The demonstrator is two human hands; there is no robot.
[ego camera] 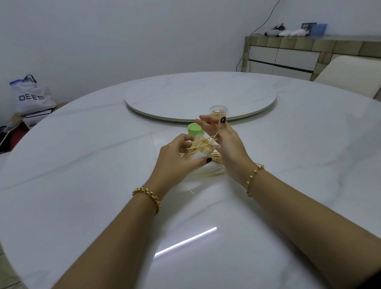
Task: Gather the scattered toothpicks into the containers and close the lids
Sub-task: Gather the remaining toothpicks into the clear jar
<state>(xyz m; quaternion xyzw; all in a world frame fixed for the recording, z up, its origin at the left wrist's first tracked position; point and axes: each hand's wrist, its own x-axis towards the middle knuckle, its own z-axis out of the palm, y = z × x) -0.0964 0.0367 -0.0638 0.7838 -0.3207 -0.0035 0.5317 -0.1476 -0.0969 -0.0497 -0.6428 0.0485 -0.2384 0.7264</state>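
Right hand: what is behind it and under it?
Behind the right hand stands a clear jar holding toothpicks, its base covered by the hand. Under the hand lie loose toothpicks on the table; how many more it covers cannot be seen.

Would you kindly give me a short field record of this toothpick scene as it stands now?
left hand: grips tilted clear container, toothpicks inside
right hand: fingers straight, beside its mouth
green lid: off, on table behind it
second container: upright, farther back
loose toothpicks: on table near right wrist
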